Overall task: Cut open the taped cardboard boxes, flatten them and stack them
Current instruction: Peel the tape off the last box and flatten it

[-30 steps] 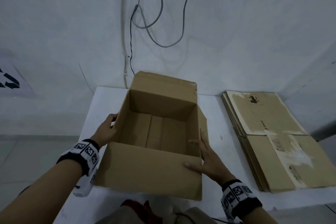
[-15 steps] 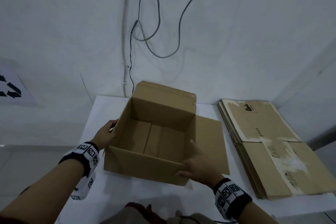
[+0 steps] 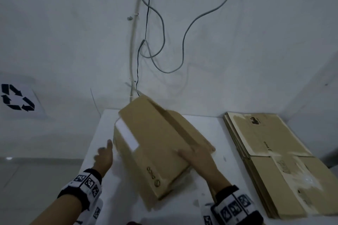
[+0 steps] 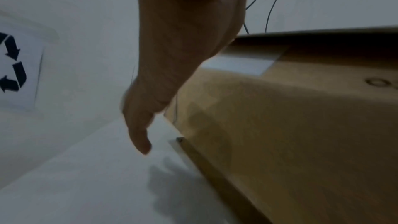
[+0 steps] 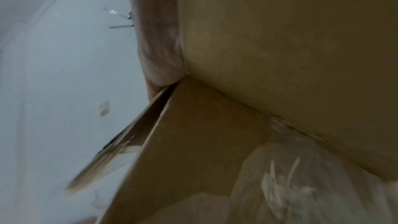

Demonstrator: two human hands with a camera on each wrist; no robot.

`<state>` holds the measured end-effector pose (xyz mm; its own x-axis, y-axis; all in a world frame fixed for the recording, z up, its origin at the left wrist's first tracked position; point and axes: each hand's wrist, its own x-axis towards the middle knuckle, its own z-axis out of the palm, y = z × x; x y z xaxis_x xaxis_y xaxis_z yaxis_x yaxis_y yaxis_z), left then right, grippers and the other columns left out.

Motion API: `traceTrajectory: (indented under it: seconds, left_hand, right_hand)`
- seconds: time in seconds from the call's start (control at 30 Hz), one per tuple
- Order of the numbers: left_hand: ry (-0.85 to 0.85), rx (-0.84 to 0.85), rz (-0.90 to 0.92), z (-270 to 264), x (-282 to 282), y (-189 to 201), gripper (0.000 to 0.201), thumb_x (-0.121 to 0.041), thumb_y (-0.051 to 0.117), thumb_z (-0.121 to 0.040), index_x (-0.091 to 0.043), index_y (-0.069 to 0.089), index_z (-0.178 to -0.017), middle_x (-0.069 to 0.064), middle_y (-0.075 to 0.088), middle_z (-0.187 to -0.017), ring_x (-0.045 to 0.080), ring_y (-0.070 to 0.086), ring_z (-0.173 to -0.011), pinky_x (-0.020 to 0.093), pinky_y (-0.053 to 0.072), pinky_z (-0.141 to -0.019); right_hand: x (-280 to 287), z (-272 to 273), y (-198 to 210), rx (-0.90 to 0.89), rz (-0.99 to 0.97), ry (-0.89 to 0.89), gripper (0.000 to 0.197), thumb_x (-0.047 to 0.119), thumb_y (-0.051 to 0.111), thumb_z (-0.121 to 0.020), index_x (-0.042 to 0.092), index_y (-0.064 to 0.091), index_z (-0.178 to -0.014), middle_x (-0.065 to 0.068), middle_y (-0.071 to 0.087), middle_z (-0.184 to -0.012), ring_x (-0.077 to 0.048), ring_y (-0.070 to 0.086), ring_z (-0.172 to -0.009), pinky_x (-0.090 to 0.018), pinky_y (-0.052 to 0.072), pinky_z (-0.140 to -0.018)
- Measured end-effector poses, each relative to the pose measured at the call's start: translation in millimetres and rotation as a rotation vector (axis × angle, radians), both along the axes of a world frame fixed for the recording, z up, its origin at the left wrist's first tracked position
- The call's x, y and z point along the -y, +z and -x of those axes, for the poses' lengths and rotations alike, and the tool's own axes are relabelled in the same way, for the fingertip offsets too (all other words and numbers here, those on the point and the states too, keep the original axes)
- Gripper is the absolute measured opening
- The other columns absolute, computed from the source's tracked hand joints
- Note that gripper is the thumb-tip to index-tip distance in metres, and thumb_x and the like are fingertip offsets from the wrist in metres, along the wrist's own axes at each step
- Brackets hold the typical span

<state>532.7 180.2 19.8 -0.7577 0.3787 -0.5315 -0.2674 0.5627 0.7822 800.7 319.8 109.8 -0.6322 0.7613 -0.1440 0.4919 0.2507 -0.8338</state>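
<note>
- Left hand, lower left of head view: fingers spread, free, just beside box, holding nothing.
- Cardboard box, centre, on white table: tipped over, not yet flat.
- Right hand, right of centre: laid on box's right edge; finger curl can't tell.
- Flattened stack, far right.
- Step prob. flattening; next: press w/ both hands, slide onto stack.

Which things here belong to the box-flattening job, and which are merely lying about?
Belong to the job:
- cardboard box, tipped over, under the right hand
- left hand, open beside it
- stack of flattened boxes
- white table

Lying about:
- grey cables on the wall
- recycling sign
</note>
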Motion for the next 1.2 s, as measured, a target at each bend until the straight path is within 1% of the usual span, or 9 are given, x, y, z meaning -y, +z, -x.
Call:
traceTrajectory:
  seconds: [0.23, 0.4, 0.53, 0.63, 0.73, 0.83, 1.0, 1.1, 1.2]
  left_hand:
    - [-0.289, 0.546, -0.198, -49.4, -9.6, 7.4, 0.082, -0.075, 0.030, -0.086, -0.005, 0.047, -0.125, 0.014, 0.057, -0.098, 0.030, 0.057, -0.086, 0.037, 0.051, -0.071]
    - [-0.206, 0.389, -0.366, -51.3, -16.0, 26.2, 0.061, -0.050, 0.032, -0.101, -0.010, 0.033, -0.147, 0.015, 0.043, -0.144, 0.035, 0.042, -0.129, 0.051, 0.037, -0.105]
    - [0.073, 0.090, -0.395, -51.0, -12.4, 60.3, 0.053, -0.045, 0.025, -0.103, -0.005, 0.056, -0.122, 0.014, 0.059, -0.118, 0.033, 0.053, -0.112, 0.048, 0.041, -0.100]
    - [0.158, 0.189, -0.638, -56.7, -11.3, 99.7, 0.053, -0.045, 0.022, -0.103, -0.009, 0.060, -0.110, 0.007, 0.066, -0.096, 0.026, 0.061, -0.091, 0.040, 0.048, -0.084]
    - [-0.010, 0.230, -0.748, -64.9, -18.7, 134.6, 0.051, -0.042, 0.021, -0.104, -0.013, 0.062, -0.113, 0.004, 0.070, -0.103, 0.019, 0.063, -0.081, 0.033, 0.049, -0.071]
    - [-0.399, -0.131, -0.669, -82.9, -41.9, 140.6, 0.034, -0.031, 0.046, -0.100, -0.019, 0.061, -0.128, -0.002, 0.065, -0.124, 0.011, 0.065, -0.099, 0.023, 0.052, -0.087]
    - [-0.650, -0.633, -0.243, -119.3, -82.9, 98.5, 0.097, -0.056, 0.076, -0.069, -0.028, 0.025, -0.148, -0.004, 0.025, -0.151, 0.020, 0.016, -0.141, 0.046, 0.023, -0.116]
    - [-0.508, -0.459, -0.190, -109.7, -95.6, 87.7, 0.145, -0.064, 0.085, -0.046, -0.026, -0.008, -0.150, 0.005, -0.002, -0.159, 0.026, 0.003, -0.146, 0.052, 0.018, -0.117]
    - [-0.519, -0.204, -0.313, -93.0, -96.6, 78.7, 0.159, -0.058, 0.091, -0.036, -0.028, -0.017, -0.149, 0.001, 0.017, -0.155, 0.023, 0.026, -0.141, 0.047, 0.029, -0.115]
  right_hand:
    - [-22.9, -4.0, -10.3, -0.175, 0.315, -0.284, 0.062, 0.049, 0.071, -0.083, 0.007, 0.063, -0.128, 0.004, 0.071, -0.105, -0.010, 0.068, -0.092, -0.017, 0.052, -0.071]
    - [-33.1, -24.1, -15.0, -0.137, 0.437, -0.337, 0.068, 0.060, 0.066, -0.081, 0.010, 0.061, -0.128, 0.002, 0.068, -0.103, -0.017, 0.065, -0.094, -0.028, 0.052, -0.076]
    - [-36.2, -25.6, -25.2, -0.161, 0.427, -0.366, 0.077, 0.066, 0.070, -0.073, 0.011, 0.062, -0.126, 0.000, 0.068, -0.104, -0.021, 0.065, -0.097, -0.036, 0.053, -0.087]
    - [-40.0, -21.2, -28.1, -0.161, 0.418, -0.395, 0.067, 0.057, 0.066, -0.082, 0.008, 0.061, -0.127, 0.000, 0.066, -0.101, -0.022, 0.064, -0.096, -0.036, 0.052, -0.088]
    - [-40.6, -21.4, -30.4, -0.179, 0.429, -0.382, 0.071, 0.058, 0.067, -0.080, 0.009, 0.059, -0.132, -0.007, 0.067, -0.115, -0.025, 0.065, -0.102, -0.039, 0.052, -0.094]
    - [-37.5, -23.2, -30.7, -0.195, 0.406, -0.359, 0.065, 0.056, 0.064, -0.084, 0.010, 0.061, -0.129, -0.006, 0.068, -0.114, -0.021, 0.066, -0.100, -0.027, 0.053, -0.079]
    - [-33.8, -26.4, -25.9, -0.157, 0.377, -0.366, 0.039, 0.047, 0.050, -0.097, 0.012, 0.066, -0.108, -0.002, 0.068, -0.088, -0.019, 0.067, -0.081, -0.012, 0.047, -0.052]
    - [-29.8, -27.1, -23.8, -0.210, 0.428, -0.352, 0.048, 0.057, 0.056, -0.090, 0.012, 0.068, -0.102, -0.001, 0.070, -0.084, -0.014, 0.069, -0.072, -0.014, 0.050, -0.051]
    - [-26.6, -27.6, -28.9, -0.249, 0.457, -0.321, 0.096, 0.074, 0.083, -0.045, 0.008, 0.067, -0.113, -0.006, 0.075, -0.097, -0.020, 0.074, -0.086, -0.025, 0.059, -0.069]
